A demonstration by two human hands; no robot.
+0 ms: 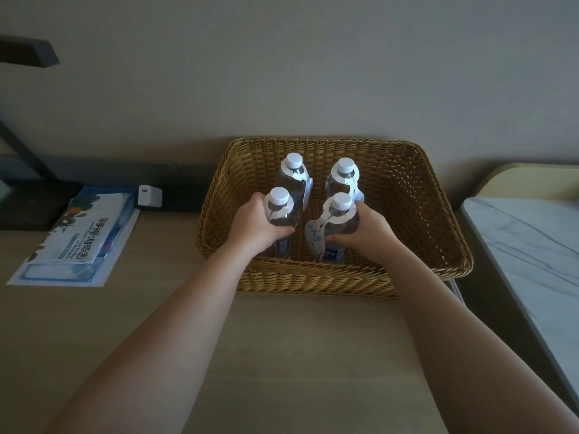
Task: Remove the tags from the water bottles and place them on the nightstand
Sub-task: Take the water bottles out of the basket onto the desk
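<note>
All four bottles stand in the basket (432, 195) with tags on, nothing done yet, as the left hand (255, 225) grips the near-left bottle (279, 214) and the right hand (366, 230) grips the near-right bottle (340, 223).

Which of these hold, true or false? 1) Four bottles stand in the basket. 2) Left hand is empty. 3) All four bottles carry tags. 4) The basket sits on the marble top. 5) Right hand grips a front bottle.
1) True: four bottles stand in the basket.
2) False: the left hand grips the front left bottle.
3) True: a tag hangs on each neck, like the front right tag.
4) False: it sits on the wooden table; the marble top is beside it.
5) True: the right hand grips the front right bottle.
</note>
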